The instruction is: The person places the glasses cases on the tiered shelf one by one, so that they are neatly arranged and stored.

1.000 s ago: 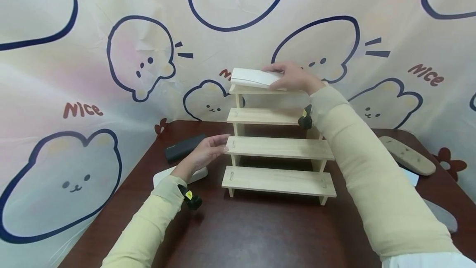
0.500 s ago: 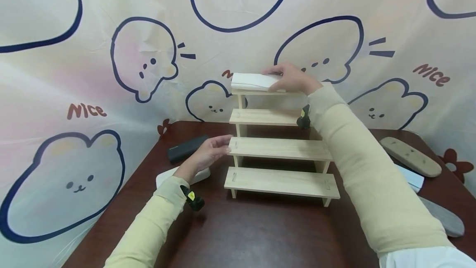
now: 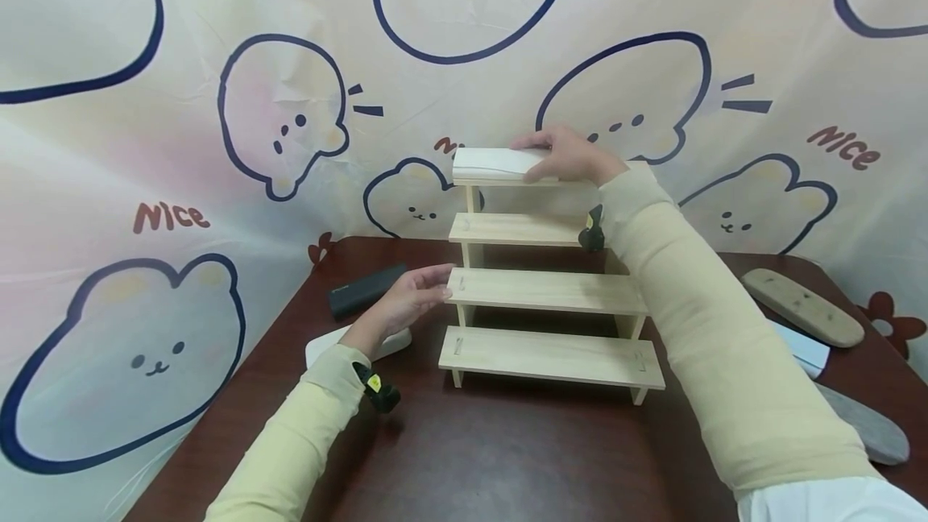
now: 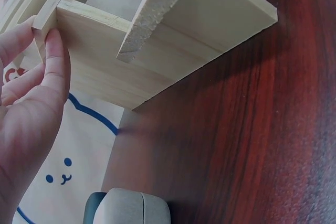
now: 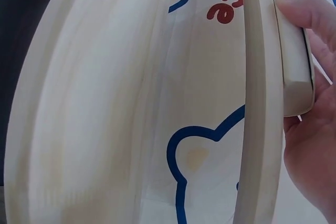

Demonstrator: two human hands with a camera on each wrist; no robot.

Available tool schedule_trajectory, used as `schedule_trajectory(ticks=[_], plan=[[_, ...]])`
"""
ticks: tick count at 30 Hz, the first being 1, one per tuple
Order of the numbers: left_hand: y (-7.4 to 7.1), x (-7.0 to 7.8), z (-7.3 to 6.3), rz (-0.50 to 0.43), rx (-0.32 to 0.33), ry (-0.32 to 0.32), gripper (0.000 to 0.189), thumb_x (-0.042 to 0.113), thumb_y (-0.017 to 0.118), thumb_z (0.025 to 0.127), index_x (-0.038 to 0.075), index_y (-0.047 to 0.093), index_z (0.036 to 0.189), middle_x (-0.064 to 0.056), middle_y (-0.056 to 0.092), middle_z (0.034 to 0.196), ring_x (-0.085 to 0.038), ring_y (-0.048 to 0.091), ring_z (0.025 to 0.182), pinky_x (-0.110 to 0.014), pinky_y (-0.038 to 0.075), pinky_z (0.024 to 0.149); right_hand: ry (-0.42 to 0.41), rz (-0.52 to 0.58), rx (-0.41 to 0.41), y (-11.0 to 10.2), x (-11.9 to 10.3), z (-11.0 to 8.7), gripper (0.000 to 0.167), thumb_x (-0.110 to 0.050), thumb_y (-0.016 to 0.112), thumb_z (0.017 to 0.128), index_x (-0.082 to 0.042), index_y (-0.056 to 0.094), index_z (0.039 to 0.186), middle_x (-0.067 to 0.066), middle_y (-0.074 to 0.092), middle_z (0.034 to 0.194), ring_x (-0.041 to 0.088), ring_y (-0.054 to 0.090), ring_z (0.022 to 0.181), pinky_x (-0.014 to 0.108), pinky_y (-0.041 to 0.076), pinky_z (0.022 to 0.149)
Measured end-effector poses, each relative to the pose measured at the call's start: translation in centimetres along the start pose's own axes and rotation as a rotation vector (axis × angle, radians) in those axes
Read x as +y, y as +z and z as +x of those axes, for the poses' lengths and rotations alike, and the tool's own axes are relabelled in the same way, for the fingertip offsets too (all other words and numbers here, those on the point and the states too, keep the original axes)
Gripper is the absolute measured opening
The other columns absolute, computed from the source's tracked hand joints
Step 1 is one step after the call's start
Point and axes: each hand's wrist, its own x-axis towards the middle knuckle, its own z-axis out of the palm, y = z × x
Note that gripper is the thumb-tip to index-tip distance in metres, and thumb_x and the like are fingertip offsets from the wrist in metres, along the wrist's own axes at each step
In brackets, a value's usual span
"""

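Note:
A pale wooden stepped rack (image 3: 551,357) with several tiers stands on the table. My right hand (image 3: 569,155) grips the right part of a long white glasses case (image 3: 489,161) at the left of the top tier. In the right wrist view, the thumb and fingers hold the case (image 5: 295,51) from both sides, and it lies against the top board (image 5: 262,103). My left hand (image 3: 406,296) pinches the left end of the second tier from the bottom. Thumb and fingertips close on that board end (image 4: 46,17) in the left wrist view.
Left of the rack lie a dark case (image 3: 362,292) and a white rounded case (image 3: 395,342), partly behind the left wrist. A beige case (image 3: 801,304), a light blue item (image 3: 805,347) and a grey case (image 3: 866,424) lie at the right. A printed cloth (image 3: 449,103) hangs behind.
The white glasses case in my right hand has come down slightly and now sits flat on the top tier. My left hand keeps its hold. The head view has shifted a little.

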Motion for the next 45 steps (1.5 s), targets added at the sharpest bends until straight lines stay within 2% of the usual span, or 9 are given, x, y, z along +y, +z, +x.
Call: schedule_trajectory(ticks=[9, 22, 36, 45], plan=[[0.1, 0.2, -0.1, -0.001, 0.005, -0.009, 0.053, 0.007, 0.064, 0.094, 0.005, 0.046, 0.143, -0.013, 0.047, 0.143, -0.027, 0.052, 0.124, -0.042, 0.035, 0.108, -0.002, 0.026, 0.015, 0.3, 0.1, 0.1, 0.061, -0.015, 0.077, 0.082, -0.016, 0.056, 0.139, 0.008, 0.052, 0.139, 0.026, 0.047, 0.118, 0.048, 0.036, 0.100], [0.2, 0.3, -0.1, -0.002, 0.009, -0.015, 0.052, 0.008, 0.064, 0.094, 0.006, 0.047, 0.142, -0.012, 0.049, 0.142, -0.026, 0.052, 0.124, -0.038, 0.038, 0.106, 0.032, 0.068, 0.019, 0.1, 0.6, 0.0, 0.063, -0.020, 0.079, 0.082, -0.021, 0.055, 0.140, 0.006, 0.050, 0.141, 0.027, 0.044, 0.120, 0.049, 0.034, 0.100], [0.2, 0.2, -0.1, 0.004, 0.009, -0.007, 0.054, 0.007, 0.064, 0.094, 0.005, 0.045, 0.144, -0.013, 0.047, 0.144, -0.026, 0.051, 0.125, -0.038, 0.037, 0.106, 0.001, 0.089, 0.023, -0.3, 1.0, -0.2, 0.069, -0.020, 0.081, 0.080, -0.018, 0.051, 0.142, 0.004, 0.050, 0.142, 0.024, 0.046, 0.121, 0.046, 0.033, 0.104], [0.2, 0.1, 0.0, 0.005, 0.008, -0.009, 0.054, 0.008, 0.065, 0.093, 0.006, 0.046, 0.143, -0.013, 0.047, 0.144, -0.026, 0.051, 0.125, -0.038, 0.038, 0.106, -0.004, 0.052, 0.025, -0.7, 1.3, -0.8, 0.074, -0.022, 0.077, 0.083, -0.021, 0.043, 0.148, 0.000, 0.042, 0.150, 0.022, 0.037, 0.134, 0.047, 0.028, 0.110]])
